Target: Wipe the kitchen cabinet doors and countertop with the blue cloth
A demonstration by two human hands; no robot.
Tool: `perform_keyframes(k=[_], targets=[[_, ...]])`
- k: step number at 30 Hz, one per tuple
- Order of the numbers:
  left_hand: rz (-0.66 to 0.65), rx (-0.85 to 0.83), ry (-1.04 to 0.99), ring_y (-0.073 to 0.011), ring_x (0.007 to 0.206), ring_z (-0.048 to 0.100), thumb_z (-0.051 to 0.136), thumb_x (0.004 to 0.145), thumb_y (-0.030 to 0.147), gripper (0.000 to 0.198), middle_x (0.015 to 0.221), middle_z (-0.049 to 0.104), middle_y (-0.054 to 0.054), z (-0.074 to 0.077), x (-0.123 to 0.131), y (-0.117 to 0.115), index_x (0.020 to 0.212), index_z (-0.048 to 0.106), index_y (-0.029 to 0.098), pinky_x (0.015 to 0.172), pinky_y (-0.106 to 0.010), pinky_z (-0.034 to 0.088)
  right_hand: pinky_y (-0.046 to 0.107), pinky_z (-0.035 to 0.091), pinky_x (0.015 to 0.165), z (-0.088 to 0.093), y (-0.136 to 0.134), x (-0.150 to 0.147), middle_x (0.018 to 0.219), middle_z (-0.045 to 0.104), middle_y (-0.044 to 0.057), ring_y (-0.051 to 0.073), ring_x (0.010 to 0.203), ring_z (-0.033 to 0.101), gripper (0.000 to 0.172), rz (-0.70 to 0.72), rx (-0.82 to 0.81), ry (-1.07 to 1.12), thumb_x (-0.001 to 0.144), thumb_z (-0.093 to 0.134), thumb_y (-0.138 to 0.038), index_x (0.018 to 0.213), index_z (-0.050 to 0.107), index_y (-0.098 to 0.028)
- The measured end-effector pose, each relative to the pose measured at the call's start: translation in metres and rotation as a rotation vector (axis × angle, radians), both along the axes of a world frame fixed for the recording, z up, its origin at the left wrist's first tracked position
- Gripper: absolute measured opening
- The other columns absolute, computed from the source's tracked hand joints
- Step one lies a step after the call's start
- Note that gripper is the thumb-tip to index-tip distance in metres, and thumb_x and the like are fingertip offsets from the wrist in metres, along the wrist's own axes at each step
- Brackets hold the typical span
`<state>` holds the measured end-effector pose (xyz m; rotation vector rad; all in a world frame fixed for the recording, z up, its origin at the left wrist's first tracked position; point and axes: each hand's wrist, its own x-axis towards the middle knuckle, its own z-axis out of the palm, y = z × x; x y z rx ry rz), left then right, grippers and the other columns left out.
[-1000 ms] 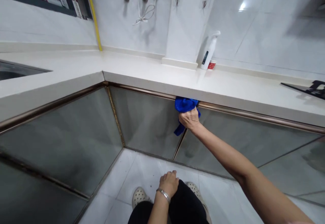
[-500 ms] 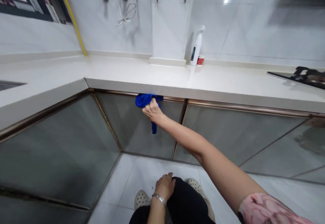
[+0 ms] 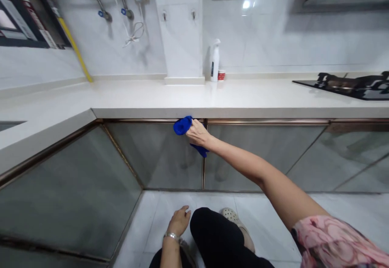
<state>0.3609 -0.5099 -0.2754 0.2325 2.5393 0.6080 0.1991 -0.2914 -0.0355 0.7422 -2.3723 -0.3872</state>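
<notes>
**Crumpled blue microfibre cloth (image 3: 182, 126) held against a grey glass cabinet door (image 3: 158, 154)**

The right hand (image 3: 197, 133) is closed around the cloth, pressing it to the top of the door, near the seam with the next door. The bunched fabric bulges to the left of the hand and a fold hangs below it. Just above runs a bronze-coloured metal trim strip (image 3: 267, 121), under the edge of a cream stone countertop (image 3: 243, 101). The right arm reaches out from a pink patterned sleeve (image 3: 334, 239).

Well below, the left hand (image 3: 178, 221) is open, with a silver bangle (image 3: 172, 236) on its wrist. It sits beside a knee in black trousers (image 3: 209, 227), over white floor tiles (image 3: 273, 211); any contact is hard to tell. A white perforated clog (image 3: 231, 215) shows past the knee.

Up beyond the right hand, a white spray bottle (image 3: 215, 61) and a small red-and-white cup (image 3: 221, 75) stand on the countertop by the wall.
</notes>
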Motion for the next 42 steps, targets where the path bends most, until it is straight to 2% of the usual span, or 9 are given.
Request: perform_keyframes(k=[6, 11, 18, 22, 25, 30, 36, 39, 42], targets=[[-0.028, 0.022, 0.016, -0.0254, 0.134, 0.061, 0.042, 0.099, 0.030, 0.056, 0.143, 0.067, -0.015, -0.009, -0.012, 0.009, 0.146, 0.060, 0.005, 0.119, -0.032, 0.039, 0.047, 0.043, 0.106, -0.034, 0.097, 0.029, 0.101, 0.072, 0.016, 0.028, 0.117, 0.056, 0.027, 0.001, -0.063, 0.262, 0.090, 0.052, -0.007, 0.091, 0.077, -0.016], [-0.070, -0.009, 0.004, -0.0237, 0.134, 0.062, 0.041, 0.100, 0.031, 0.055, 0.139, 0.070, -0.014, -0.014, -0.019, 0.010, 0.146, 0.060, 0.008, 0.120, -0.032, 0.038, 0.047, 0.042, 0.094, -0.059, 0.151, 0.043, 0.103, 0.070, 0.018, 0.032, 0.117, 0.053, 0.023, -0.193, -0.159, 0.386, 0.086, 0.056, -0.007, 0.089, 0.077, -0.016], [-0.061, -0.058, -0.020, -0.0226, 0.133, 0.063, 0.038, 0.101, 0.031, 0.054, 0.134, 0.073, -0.012, -0.014, -0.015, 0.004, 0.145, 0.061, 0.008, 0.119, -0.031, 0.039, 0.043, 0.039, 0.086, -0.069, 0.241, 0.085, 0.102, 0.067, 0.016, 0.031, 0.107, 0.051, 0.019, -0.464, -0.252, 0.249, 0.090, 0.060, -0.023, 0.095, 0.078, -0.019], [-0.097, -0.113, -0.017, -0.0248, 0.134, 0.062, 0.036, 0.104, 0.031, 0.055, 0.135, 0.072, -0.014, -0.002, -0.007, 0.016, 0.150, 0.057, 0.009, 0.117, -0.033, 0.042, 0.044, 0.037, 0.083, -0.071, 0.310, 0.133, 0.091, 0.065, 0.016, 0.031, 0.097, 0.051, 0.015, -0.693, -0.325, 0.198, 0.087, 0.064, -0.024, 0.089, 0.077, -0.017], [-0.155, -0.167, 0.010, -0.0251, 0.136, 0.060, 0.034, 0.105, 0.032, 0.055, 0.137, 0.070, -0.014, 0.005, 0.000, 0.030, 0.154, 0.053, 0.014, 0.117, -0.034, 0.041, 0.045, 0.037, 0.082, -0.070, 0.340, 0.153, 0.095, 0.067, 0.020, 0.033, 0.099, 0.051, 0.016, -0.823, -0.371, 0.242, 0.082, 0.066, -0.024, 0.091, 0.077, -0.015], [-0.235, -0.222, 0.052, -0.0266, 0.141, 0.056, 0.033, 0.106, 0.031, 0.057, 0.148, 0.063, -0.014, 0.007, 0.009, 0.053, 0.158, 0.047, 0.014, 0.121, -0.037, 0.038, 0.043, 0.041, 0.088, -0.065, 0.318, 0.144, 0.105, 0.068, 0.019, 0.033, 0.102, 0.053, 0.030, -0.866, -0.442, 0.341, 0.081, 0.063, -0.026, 0.105, 0.076, -0.014], [-0.246, -0.232, 0.038, -0.0299, 0.135, 0.061, 0.031, 0.105, 0.032, 0.058, 0.145, 0.065, -0.016, 0.002, 0.001, 0.058, 0.159, 0.046, 0.015, 0.117, -0.043, 0.043, 0.043, 0.040, 0.086, -0.061, 0.226, 0.106, 0.080, 0.065, 0.012, 0.028, 0.086, 0.052, 0.016, -0.712, -0.437, 0.249, 0.079, 0.062, -0.023, 0.083, 0.076, -0.017], [-0.230, -0.190, 0.010, -0.0275, 0.136, 0.060, 0.028, 0.104, 0.031, 0.060, 0.145, 0.066, -0.014, -0.002, -0.007, 0.053, 0.158, 0.047, 0.013, 0.119, -0.040, 0.041, 0.042, 0.037, 0.083, -0.062, 0.174, 0.079, 0.075, 0.063, 0.011, 0.027, 0.085, 0.051, 0.011, -0.560, -0.364, 0.164, 0.078, 0.062, -0.017, 0.077, 0.073, -0.018], [-0.223, -0.148, 0.009, -0.0252, 0.141, 0.056, 0.029, 0.103, 0.030, 0.060, 0.149, 0.062, -0.015, -0.006, -0.011, 0.044, 0.155, 0.049, 0.006, 0.122, -0.035, 0.037, 0.041, 0.034, 0.080, -0.062, 0.145, 0.059, 0.084, 0.064, 0.015, 0.031, 0.096, 0.051, 0.009, -0.464, -0.328, 0.147, 0.080, 0.065, -0.015, 0.080, 0.073, -0.017]])
